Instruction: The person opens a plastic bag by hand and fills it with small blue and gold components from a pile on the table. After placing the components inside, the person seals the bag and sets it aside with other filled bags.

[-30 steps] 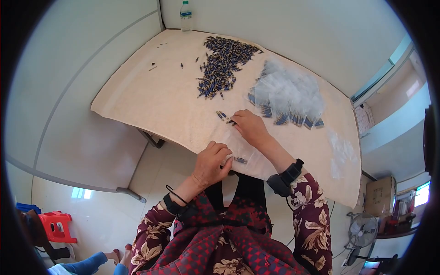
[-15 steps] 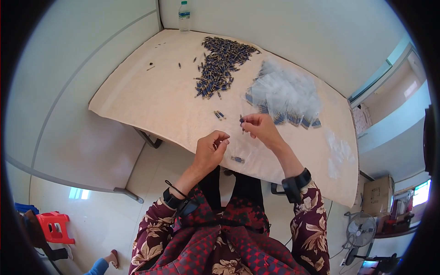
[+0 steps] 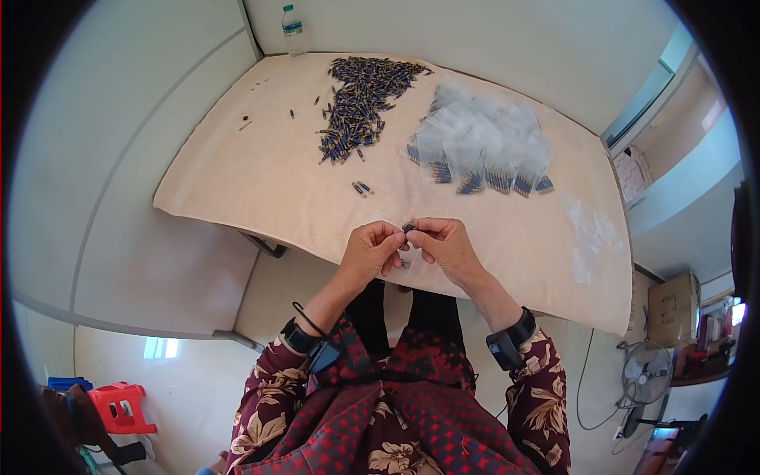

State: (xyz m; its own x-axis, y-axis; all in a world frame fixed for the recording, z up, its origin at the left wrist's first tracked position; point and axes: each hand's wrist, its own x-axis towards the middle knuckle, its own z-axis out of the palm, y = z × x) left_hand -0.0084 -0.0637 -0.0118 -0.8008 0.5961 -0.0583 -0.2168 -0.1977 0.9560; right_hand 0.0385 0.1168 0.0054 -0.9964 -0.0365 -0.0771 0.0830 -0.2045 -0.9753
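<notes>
My left hand (image 3: 372, 248) and my right hand (image 3: 446, 247) meet at the near side of the table. Their fingertips are pinched together around a small dark-blue and brass-coloured cylindrical piece (image 3: 408, 227). Whether more than one piece is between the fingers is hard to make out. Just under the hands lies a clear plastic bag (image 3: 413, 261), partly covered by them, with something small and dark in it. Two loose pieces (image 3: 362, 188) of the same kind rest on the cloth beyond my left hand.
A large heap of the same pieces (image 3: 356, 111) covers the table's far middle. Filled clear bags (image 3: 491, 150) are piled at right, with flat clear bags (image 3: 583, 237) nearer the right edge. A water bottle (image 3: 293, 32) stands at the back left; a fan (image 3: 647, 372) is on the floor.
My hands were apart, with the right holding small pieces and the left empty with curled fingers. They have come together, and the left fingers now grip there too. The view has shifted slightly.
</notes>
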